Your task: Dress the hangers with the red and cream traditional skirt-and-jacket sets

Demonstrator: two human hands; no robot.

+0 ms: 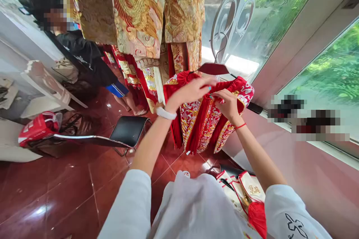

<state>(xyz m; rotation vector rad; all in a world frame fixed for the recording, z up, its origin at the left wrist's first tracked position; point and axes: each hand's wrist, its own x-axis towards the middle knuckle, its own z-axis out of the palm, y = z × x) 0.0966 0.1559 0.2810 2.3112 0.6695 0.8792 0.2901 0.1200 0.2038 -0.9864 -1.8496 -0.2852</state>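
A red embroidered jacket [193, 115] with white and gold patterns hangs on a dark red hanger [213, 68], its wire hook on a scrolled metal grille. My left hand [195, 89] is over the jacket's upper front, fingers stretched out and slightly smeared by motion; nothing shows in its grasp. My right hand [226, 102] is bent at the jacket's collar and front opening, with thumb and fingers pinching the cloth edge. What lies beneath those fingertips is partly hidden.
Gold embroidered garments [140, 7] hang above and behind the jacket. A black chair [130, 130] stands left on the red tiled floor. White pouches with red trim [249, 186] lie low on the right. Another person [81, 52] stands at left, near a red bag [37, 129].
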